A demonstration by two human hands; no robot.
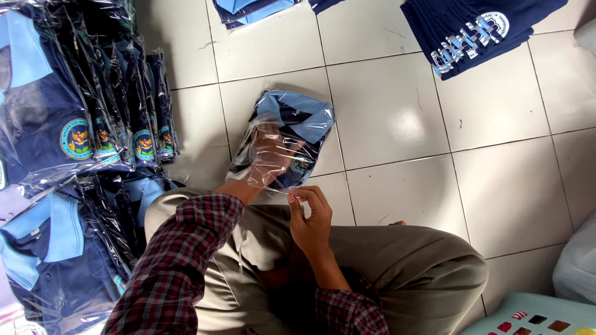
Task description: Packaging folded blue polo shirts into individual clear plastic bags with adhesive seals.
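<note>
Left hand (pixel 268 155) pushed deep inside a clear plastic bag (pixel 264 170), fingers spread flat against a folded navy polo shirt with a light-blue collar (pixel 297 118), open rather than gripping; shirt and bag resting on the white tiled floor (pixel 397 118) just ahead of the knees. Right hand (pixel 310 217) closed in a pinch on the bag's open edge, holding the mouth taut near the lap. Best handled by keeping that pinch firm and the film stretched, so the fold stays square and the collar flat as the shirt seats toward the bag's far end; probably wise to slide the inner palm out flat, without dragging fabric back or creasing the front crest. To the left, a stack of bagged polo shirts (pixel 93 118) leaning together, more below them (pixel 56 248); unbagged navy printed shirts (pixel 472 34) at the top right, well apart. A pale green plastic stool (pixel 534 313) at the lower right corner.
</note>
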